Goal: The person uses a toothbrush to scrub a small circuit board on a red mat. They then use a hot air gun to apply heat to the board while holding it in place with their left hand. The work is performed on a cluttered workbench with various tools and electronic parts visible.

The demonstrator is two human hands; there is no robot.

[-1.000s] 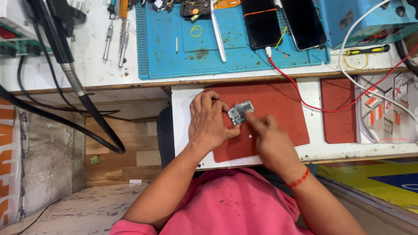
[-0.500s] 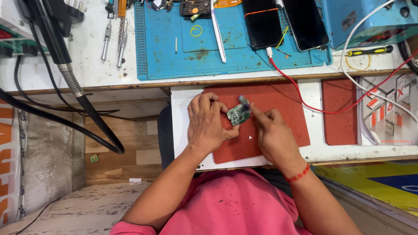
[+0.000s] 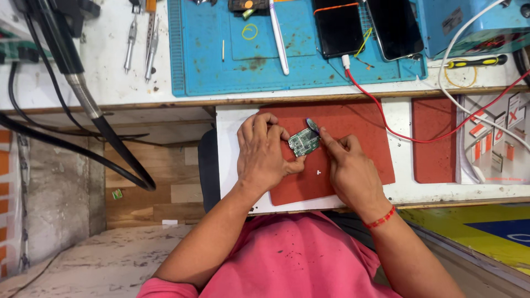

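The small green circuit board [image 3: 304, 142] is being pinched at its left edge by the fingertips of the left hand [image 3: 264, 152], sitting just above the red mat [image 3: 353, 165] near the middle of the pull-out worktop [image 3: 227, 165]. Because the grip is catching only one edge, the board is likely to pivot or slip out if the right hand [image 3: 349, 168] is pressing too hard, and a slip of the thin grey tool [image 3: 313, 126] that the right fingers are holding against the board's far right corner could be scraping its parts. A tiny white speck [image 3: 319, 173] is lying loose on the mat near the right hand and could be getting brushed off. Both hands are curling narrow, knuckles up, wrists resting low, forearms converging from the near side. The red cable [image 3: 386, 118] is trailing close by at the right.
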